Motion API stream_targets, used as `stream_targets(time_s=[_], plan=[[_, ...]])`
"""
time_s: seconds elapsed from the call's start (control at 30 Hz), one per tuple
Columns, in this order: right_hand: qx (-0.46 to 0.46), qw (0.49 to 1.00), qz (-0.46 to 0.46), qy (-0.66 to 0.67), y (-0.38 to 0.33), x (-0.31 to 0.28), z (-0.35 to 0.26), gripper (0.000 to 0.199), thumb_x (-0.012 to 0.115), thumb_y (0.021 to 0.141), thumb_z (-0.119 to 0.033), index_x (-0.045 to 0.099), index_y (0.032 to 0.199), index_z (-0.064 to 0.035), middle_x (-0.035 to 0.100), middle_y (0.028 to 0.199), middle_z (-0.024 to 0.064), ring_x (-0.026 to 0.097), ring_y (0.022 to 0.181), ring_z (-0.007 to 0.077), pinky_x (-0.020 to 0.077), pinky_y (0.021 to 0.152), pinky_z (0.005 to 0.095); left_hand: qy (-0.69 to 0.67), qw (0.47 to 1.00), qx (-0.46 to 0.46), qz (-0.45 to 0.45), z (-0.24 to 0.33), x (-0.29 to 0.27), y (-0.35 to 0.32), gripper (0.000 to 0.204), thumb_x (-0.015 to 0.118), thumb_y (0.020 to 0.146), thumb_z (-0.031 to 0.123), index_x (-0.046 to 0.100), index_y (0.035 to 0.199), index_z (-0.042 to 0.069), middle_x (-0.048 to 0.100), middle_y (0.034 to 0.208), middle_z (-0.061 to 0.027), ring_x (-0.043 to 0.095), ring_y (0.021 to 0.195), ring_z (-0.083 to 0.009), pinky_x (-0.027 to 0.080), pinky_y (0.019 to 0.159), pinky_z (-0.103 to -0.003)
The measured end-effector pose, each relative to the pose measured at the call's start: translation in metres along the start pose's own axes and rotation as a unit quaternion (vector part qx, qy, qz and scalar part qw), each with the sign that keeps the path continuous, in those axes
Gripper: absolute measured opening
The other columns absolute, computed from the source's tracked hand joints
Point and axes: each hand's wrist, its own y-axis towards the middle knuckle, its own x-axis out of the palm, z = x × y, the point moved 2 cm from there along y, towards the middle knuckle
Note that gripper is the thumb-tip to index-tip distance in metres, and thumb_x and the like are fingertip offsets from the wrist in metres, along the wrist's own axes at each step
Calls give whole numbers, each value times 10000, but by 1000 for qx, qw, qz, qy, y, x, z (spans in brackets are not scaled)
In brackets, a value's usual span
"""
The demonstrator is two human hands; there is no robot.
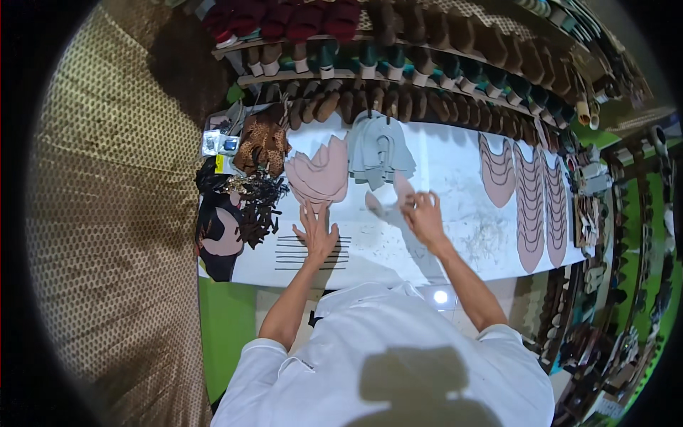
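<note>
My right hand (425, 219) is closed on a curved pink shoe-upper piece (403, 188), whose two pointed ends show beyond the fingers. The piece is just above the white table, and my fingers hide part of it. My left hand (316, 233) has its fingers spread, the tips touching the lower edge of a stack of pink shoe-upper pieces (317, 178). Under and beside that hand lie several thin dark strips (284, 257) in parallel rows. Beyond the right hand sits a stack of pale blue-grey cut pieces (373, 146).
Rows of overlapping pink pieces with dark edging (529, 213) lie at the table's right. On the left are leopard-print pieces (262, 142) and a tangle of dark straps (260, 220). Shelves of shoes (427, 64) line the back; a patterned curtain (121, 213) hangs at left.
</note>
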Motion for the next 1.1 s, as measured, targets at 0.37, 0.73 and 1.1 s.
stream_targets(time_s=[0.37,0.73,1.1], plan=[[85,994,-10,63,-136,49,-41,162,723,876,-196,808,1002,-140,649,1164,46,556,1215,251,280,1191,591,27,992,105,-69,66,35,-94,428,714,931,372,692,1345,267,169,1736,-171,110,1587,-433,70,1099,-825],[64,991,30,110,-160,56,-37,278,756,880,-289,765,1095,-113,622,1256,105,531,1274,300,255,1171,638,77,994,52,-57,87,64,-144,504,680,951,479,652,1388,230,195,1728,-167,93,1594,-414,37,1103,-829],[34,992,-1,119,-120,54,-38,183,755,845,-232,795,982,-117,609,1317,112,475,1327,333,257,1153,580,50,998,11,24,40,49,-133,249,728,888,321,735,1104,197,258,1714,-149,131,1587,-414,48,1100,-824]])
